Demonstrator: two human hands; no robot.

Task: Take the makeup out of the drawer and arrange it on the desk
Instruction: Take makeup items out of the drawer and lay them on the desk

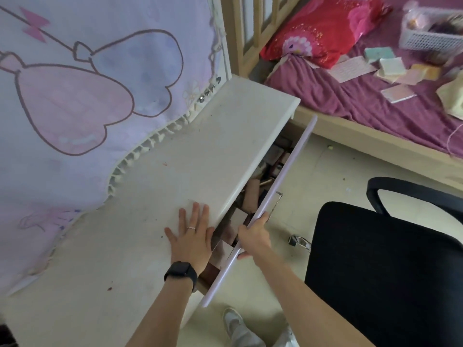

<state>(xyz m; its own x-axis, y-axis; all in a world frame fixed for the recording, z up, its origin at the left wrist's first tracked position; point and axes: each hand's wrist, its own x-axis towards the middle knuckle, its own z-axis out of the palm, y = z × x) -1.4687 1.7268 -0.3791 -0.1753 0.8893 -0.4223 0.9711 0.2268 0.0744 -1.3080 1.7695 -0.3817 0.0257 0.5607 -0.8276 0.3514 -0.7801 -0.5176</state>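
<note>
Pressing left hand (pixel 191 237) flat on the white tabletop (pixel 175 151), fingers straight and spread; wearing a thin ring (pixel 191 228) and a black watch (pixel 181 271). Gripping the top edge of the pale lilac drawer front (pixel 290 160) with right hand (pixel 254 236), fingers curled over it, thumb on its outer face. Holding the drawer part-way out beneath the tabletop's rounded edge.

Seeing the makeup (pixel 251 196) only through the narrow gap, inside the drawer: pinkish, brown and grey boxy shapes, crowded, mostly hidden under the tabletop; failing to tell single items apart.

Noting scuffs and a few reddish specks on the matte tabletop. Noting a pastel cloth (pixel 75 96) with balloon outlines and a fringed hem draping over its far side.

Noting a black fabric chair (pixel 375 271) at right, cut off by the frame; a metal clip (pixel 298 241) on the pale floor; a bed (pixel 363 103) with purple sheet, red pillow (pixel 323 31), white lattice basket (pixel 431 36), small pastel pads lying blurred.
</note>
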